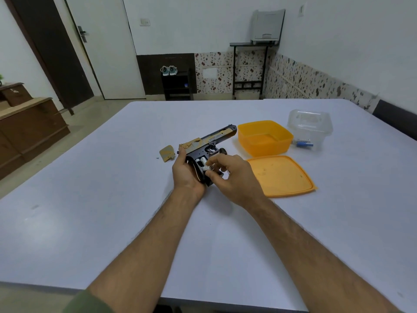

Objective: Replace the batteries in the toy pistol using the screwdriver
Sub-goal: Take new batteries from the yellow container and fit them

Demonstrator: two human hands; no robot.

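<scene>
A black and gold toy pistol [212, 141] lies in the middle of the white table [112, 199], barrel pointing far right. My left hand [185, 172] grips its handle from the left, and the battery bay in the grip is uncovered. My right hand [234, 177] pinches a white battery [207, 167] at the bay; another white battery sits inside. The gold grip cover [167, 153] lies left of the pistol, with a tiny screw [157, 158] beside it. A blue-handled tool [304, 144], possibly the screwdriver, rests by the clear container.
An open orange box [266, 137] stands right of the pistol, its orange lid [282, 175] flat in front of it. A clear plastic container [310, 125] sits further right. A small dark object [223, 151] lies just behind my right hand.
</scene>
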